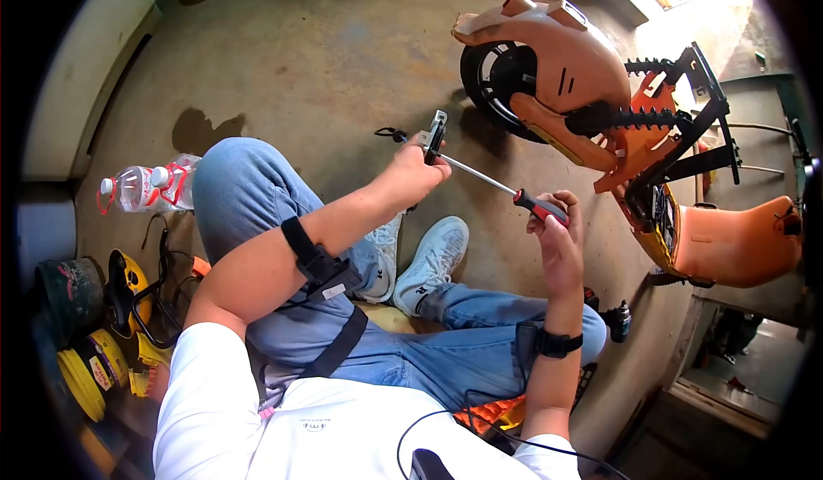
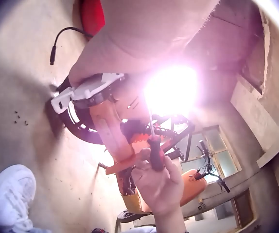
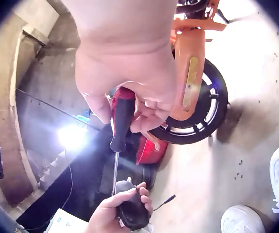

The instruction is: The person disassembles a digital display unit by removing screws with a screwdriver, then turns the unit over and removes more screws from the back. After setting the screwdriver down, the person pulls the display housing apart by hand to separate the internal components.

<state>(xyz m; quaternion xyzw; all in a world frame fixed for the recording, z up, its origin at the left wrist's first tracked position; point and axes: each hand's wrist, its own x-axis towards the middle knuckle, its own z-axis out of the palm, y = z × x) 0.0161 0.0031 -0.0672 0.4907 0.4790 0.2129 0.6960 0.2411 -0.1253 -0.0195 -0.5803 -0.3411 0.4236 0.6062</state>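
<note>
My left hand grips a small black part with a silver metal bracket. A short black cable with a plug trails from beside that hand. My right hand holds a screwdriver by its red and black handle, thumb and fingers around it. The screwdriver's steel shaft points at the part, its tip right at the left hand. In the right wrist view the black part lies under the left fingers, in line with the shaft; the tip's exact seat is hidden.
An orange scooter with a black wheel and springs is at the right. Small screws lie on the floor. Plastic bottles, a dark green tub and a yellow reel are at the left. A power drill is beside the right knee.
</note>
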